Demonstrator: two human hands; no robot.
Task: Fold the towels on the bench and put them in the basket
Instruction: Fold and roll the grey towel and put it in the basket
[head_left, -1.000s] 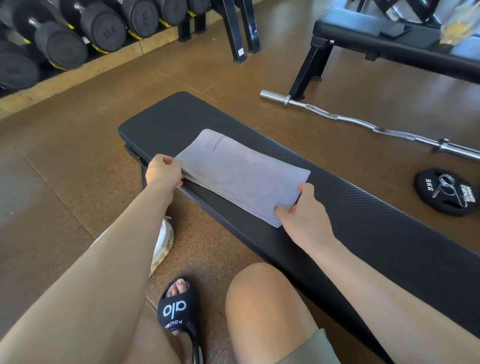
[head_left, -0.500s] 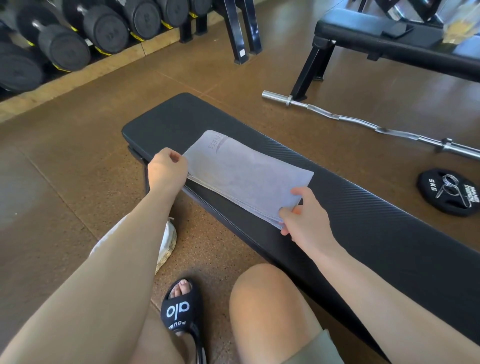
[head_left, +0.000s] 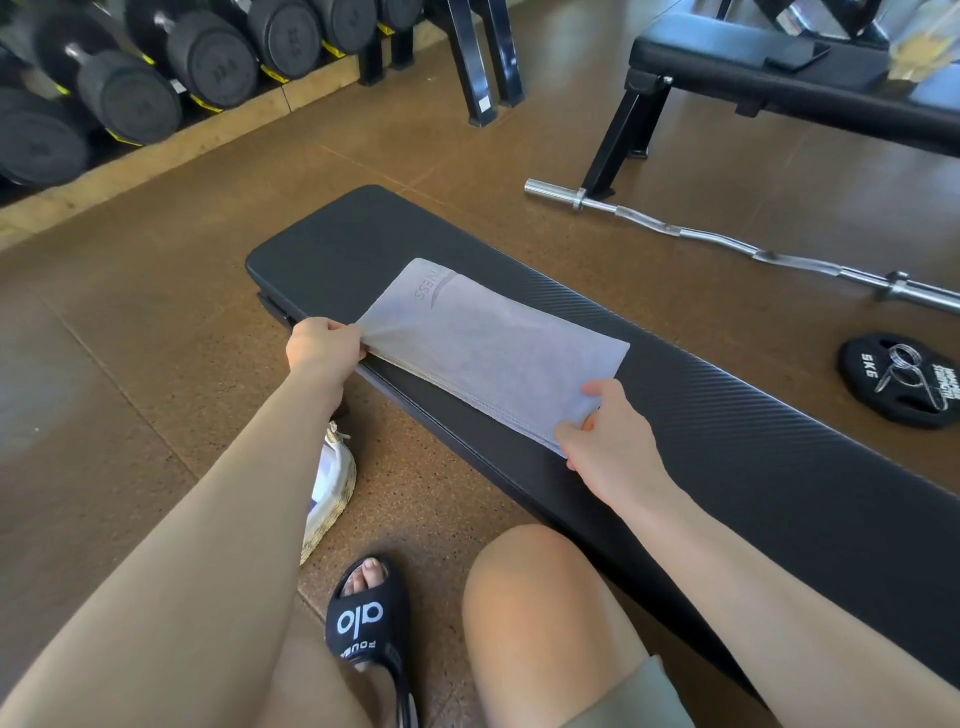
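A grey towel (head_left: 488, 348), folded into a long rectangle with a faint logo at its far end, lies across the black padded bench (head_left: 727, 415). My left hand (head_left: 324, 351) pinches the towel's near-left corner at the bench's front edge and lifts it slightly. At the near-right corner my right hand (head_left: 608, 436) grips the towel, thumb on top. A woven basket (head_left: 335, 488) with white cloth inside stands on the floor under my left forearm, mostly hidden.
Dumbbells (head_left: 156, 78) line a rack at the far left. A second black bench (head_left: 779, 73) stands at the far right. A curl bar (head_left: 727, 244) and a 5 kg plate (head_left: 901, 379) lie on the brown floor beyond the bench. My knee and sandalled foot (head_left: 369, 618) are below.
Both hands have tightened on the towel's near corners and the near-left corner has lifted a little off the bench. The towel has otherwise stayed in place.
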